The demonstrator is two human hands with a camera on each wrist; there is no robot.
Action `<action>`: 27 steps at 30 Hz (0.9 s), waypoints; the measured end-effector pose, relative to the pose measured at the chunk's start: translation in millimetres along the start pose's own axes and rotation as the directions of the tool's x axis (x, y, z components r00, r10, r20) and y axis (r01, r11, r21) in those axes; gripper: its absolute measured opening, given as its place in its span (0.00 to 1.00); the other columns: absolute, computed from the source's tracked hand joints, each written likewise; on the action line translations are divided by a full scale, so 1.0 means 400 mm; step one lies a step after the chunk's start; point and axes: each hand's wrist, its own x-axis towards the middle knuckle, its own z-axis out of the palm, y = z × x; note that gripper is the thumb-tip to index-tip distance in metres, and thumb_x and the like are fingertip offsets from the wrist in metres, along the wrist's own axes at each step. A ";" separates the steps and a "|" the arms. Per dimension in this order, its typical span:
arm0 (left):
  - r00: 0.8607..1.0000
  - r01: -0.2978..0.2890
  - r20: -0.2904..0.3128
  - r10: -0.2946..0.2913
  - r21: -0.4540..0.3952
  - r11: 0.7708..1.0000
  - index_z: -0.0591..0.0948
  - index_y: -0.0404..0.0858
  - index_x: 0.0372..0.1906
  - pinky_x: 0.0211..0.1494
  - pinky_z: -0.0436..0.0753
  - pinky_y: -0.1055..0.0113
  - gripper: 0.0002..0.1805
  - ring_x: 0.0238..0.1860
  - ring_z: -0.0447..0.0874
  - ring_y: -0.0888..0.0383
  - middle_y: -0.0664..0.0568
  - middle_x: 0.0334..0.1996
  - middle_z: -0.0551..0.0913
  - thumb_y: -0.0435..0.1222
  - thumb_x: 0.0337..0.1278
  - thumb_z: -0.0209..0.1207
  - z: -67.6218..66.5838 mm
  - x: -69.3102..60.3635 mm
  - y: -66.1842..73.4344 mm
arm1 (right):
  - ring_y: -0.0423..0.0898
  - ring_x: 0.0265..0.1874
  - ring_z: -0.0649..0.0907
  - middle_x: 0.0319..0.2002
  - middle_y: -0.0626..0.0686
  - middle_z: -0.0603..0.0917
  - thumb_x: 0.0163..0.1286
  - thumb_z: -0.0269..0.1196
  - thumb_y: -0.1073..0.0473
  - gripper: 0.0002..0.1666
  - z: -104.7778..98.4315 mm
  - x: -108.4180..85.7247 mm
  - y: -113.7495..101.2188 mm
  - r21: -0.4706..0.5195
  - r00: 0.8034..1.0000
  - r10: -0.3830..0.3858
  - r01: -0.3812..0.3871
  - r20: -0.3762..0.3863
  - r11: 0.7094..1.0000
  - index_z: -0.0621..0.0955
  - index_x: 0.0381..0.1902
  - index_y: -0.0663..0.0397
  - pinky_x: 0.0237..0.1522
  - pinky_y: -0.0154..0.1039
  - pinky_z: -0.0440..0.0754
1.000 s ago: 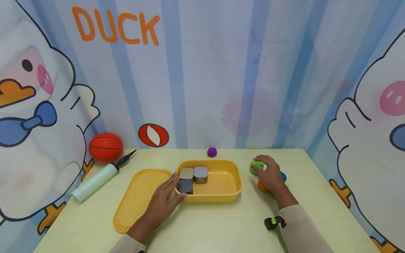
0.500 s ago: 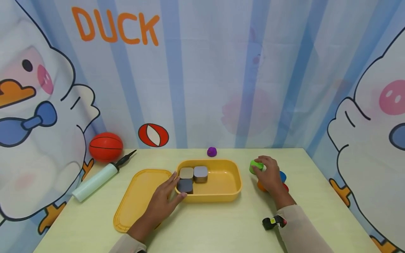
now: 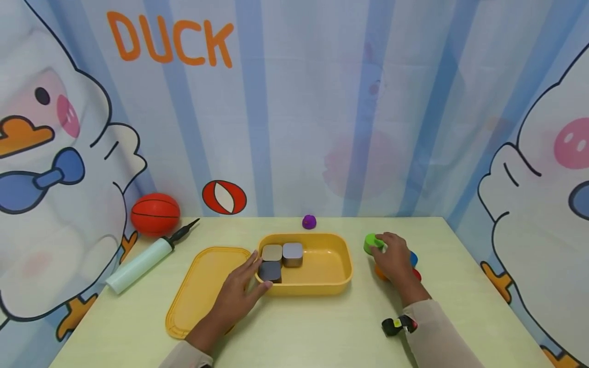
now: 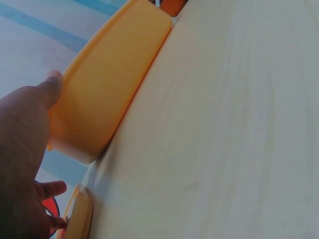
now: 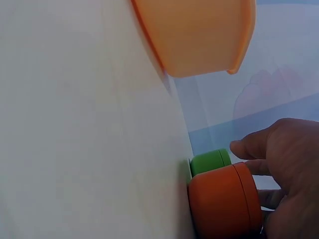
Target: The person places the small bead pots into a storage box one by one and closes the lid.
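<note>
My left hand [image 3: 236, 296] rests at the left end of a yellow rectangular box [image 3: 317, 289], fingers along its side and thumb at the front rim. The left wrist view shows that thumb on the rim. Three square blocks or tins, beige [image 3: 272, 251], lilac [image 3: 292, 250] and dark grey [image 3: 270, 271], sit inside the box's left part. My right hand [image 3: 397, 260] hovers with loosely spread fingers just right of a small green round tub [image 3: 371, 244]. In the right wrist view, the thumb stands apart from the green tub [image 5: 212, 160], which is on the table beside an orange tub [image 5: 219, 201].
A blue tub [image 3: 414, 259] and a red tub [image 3: 417, 274] are partly hidden behind the right hand. The yellow lid [image 3: 202, 286] lies left of the box. Farther left are a hand pump [image 3: 140, 266] and a red ball [image 3: 155, 214]. A purple toy [image 3: 309, 222] stands behind the box.
My right hand's fingers have shifted slightly right, off the green tub, so more of it shows. The tub itself stays put. My left hand keeps its place on the box.
</note>
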 end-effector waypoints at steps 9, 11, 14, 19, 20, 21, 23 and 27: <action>1.000 -0.006 -0.003 0.006 0.001 1.000 0.69 0.40 0.84 0.82 0.68 0.32 0.41 0.85 0.66 0.39 0.50 0.87 0.62 0.55 0.77 0.64 0.000 0.000 0.000 | 0.76 0.76 0.73 0.75 0.76 0.75 0.78 0.67 0.58 0.27 0.001 -0.001 0.004 -0.006 0.999 0.004 -0.004 0.053 1.000 0.83 0.67 0.71 0.79 0.72 0.69; 1.000 -0.005 -0.003 0.005 0.002 1.000 0.69 0.40 0.84 0.82 0.68 0.32 0.41 0.85 0.66 0.39 0.50 0.87 0.62 0.55 0.77 0.64 0.000 0.000 0.000 | 0.76 0.75 0.74 0.74 0.77 0.76 0.78 0.68 0.58 0.26 0.002 0.001 0.002 -0.011 0.998 -0.002 0.003 0.057 1.000 0.84 0.66 0.72 0.81 0.73 0.64; 1.000 -0.004 -0.004 0.004 0.003 1.000 0.69 0.39 0.84 0.82 0.68 0.32 0.42 0.85 0.66 0.38 0.50 0.87 0.62 0.56 0.77 0.64 0.000 0.001 0.002 | 0.76 0.75 0.74 0.73 0.77 0.76 0.78 0.68 0.59 0.25 0.003 0.006 0.001 -0.038 0.997 -0.007 0.009 0.072 0.999 0.84 0.64 0.73 0.83 0.76 0.55; 1.000 -0.007 -0.009 0.007 0.005 1.000 0.70 0.37 0.83 0.82 0.69 0.32 0.42 0.84 0.67 0.38 0.49 0.87 0.62 0.56 0.77 0.64 -0.001 0.001 0.004 | 0.74 0.75 0.76 0.72 0.73 0.80 0.77 0.69 0.56 0.24 0.000 0.015 -0.011 -0.111 0.995 0.020 -0.009 0.101 0.994 0.87 0.62 0.69 0.81 0.82 0.48; 1.000 -0.007 -0.011 0.008 0.005 1.000 0.70 0.37 0.83 0.82 0.69 0.32 0.41 0.84 0.67 0.38 0.49 0.87 0.63 0.55 0.77 0.64 -0.001 0.001 0.004 | 0.74 0.74 0.76 0.71 0.72 0.81 0.77 0.70 0.55 0.24 -0.001 0.017 -0.014 -0.133 0.994 0.026 -0.012 0.102 0.991 0.88 0.61 0.67 0.81 0.82 0.48; 1.000 -0.008 -0.013 0.008 0.002 1.000 0.70 0.37 0.83 0.82 0.69 0.31 0.41 0.84 0.67 0.38 0.48 0.87 0.63 0.55 0.77 0.64 -0.001 0.000 0.004 | 0.74 0.74 0.77 0.70 0.71 0.82 0.77 0.70 0.55 0.23 -0.001 0.018 -0.017 -0.148 0.994 0.034 -0.019 0.104 0.989 0.88 0.61 0.67 0.81 0.82 0.48; 1.000 -0.010 -0.014 0.010 -0.003 1.000 0.70 0.37 0.83 0.82 0.68 0.31 0.41 0.84 0.67 0.38 0.48 0.87 0.63 0.55 0.77 0.64 -0.001 0.001 0.004 | 0.73 0.73 0.78 0.68 0.69 0.84 0.76 0.71 0.54 0.23 -0.003 0.022 -0.022 -0.165 0.993 0.053 -0.036 0.102 0.986 0.89 0.60 0.65 0.81 0.82 0.46; 1.000 -0.007 -0.010 0.007 0.001 1.000 0.70 0.37 0.83 0.82 0.69 0.32 0.41 0.84 0.66 0.37 0.49 0.87 0.62 0.55 0.77 0.64 -0.001 0.003 0.005 | 0.72 0.72 0.79 0.62 0.66 0.89 0.76 0.71 0.55 0.20 -0.002 0.022 -0.030 -0.154 0.993 0.092 -0.079 0.080 0.985 0.90 0.58 0.63 0.82 0.83 0.42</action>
